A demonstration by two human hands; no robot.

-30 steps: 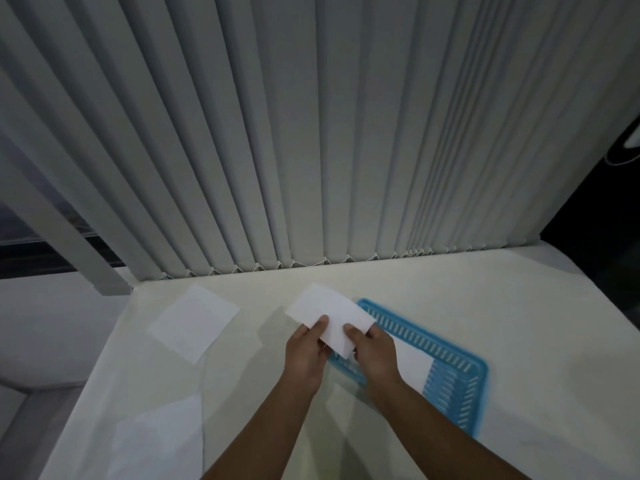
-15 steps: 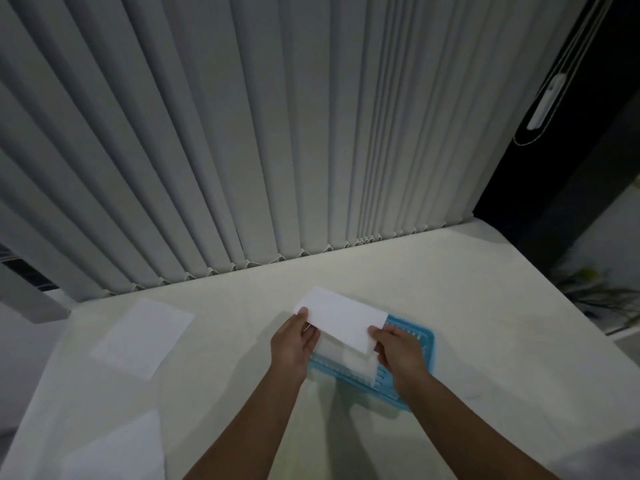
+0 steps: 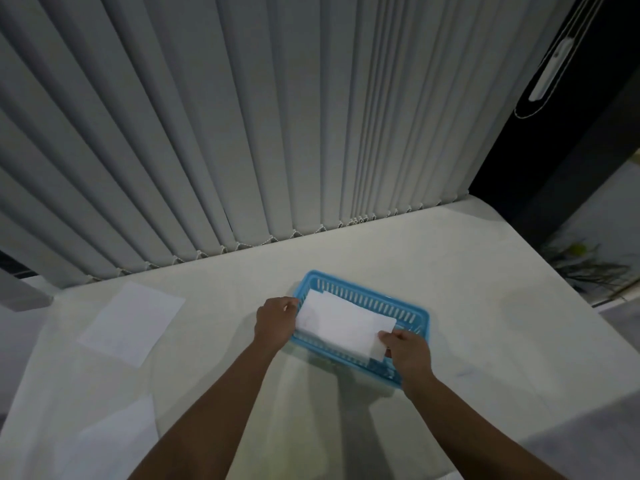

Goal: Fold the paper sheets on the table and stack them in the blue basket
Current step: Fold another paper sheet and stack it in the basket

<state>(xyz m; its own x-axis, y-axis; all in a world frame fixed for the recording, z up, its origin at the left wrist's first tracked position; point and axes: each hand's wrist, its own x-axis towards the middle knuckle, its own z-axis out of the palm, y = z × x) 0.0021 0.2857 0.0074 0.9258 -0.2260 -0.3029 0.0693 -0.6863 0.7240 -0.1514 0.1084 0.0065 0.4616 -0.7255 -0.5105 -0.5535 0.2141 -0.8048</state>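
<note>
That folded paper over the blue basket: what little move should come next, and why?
Probably lower it the last bit and let go. Both the left hand and right hand hold the folded paper by its ends right over the blue basket, where another sheet seems to lie already.

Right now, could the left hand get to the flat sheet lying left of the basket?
Probably yes: the flat sheet lies uncovered with bare table between, but the left hand first must release the folded sheet.

No readable txt, labels, brands or nos anywhere; paper sheets look blank
</note>
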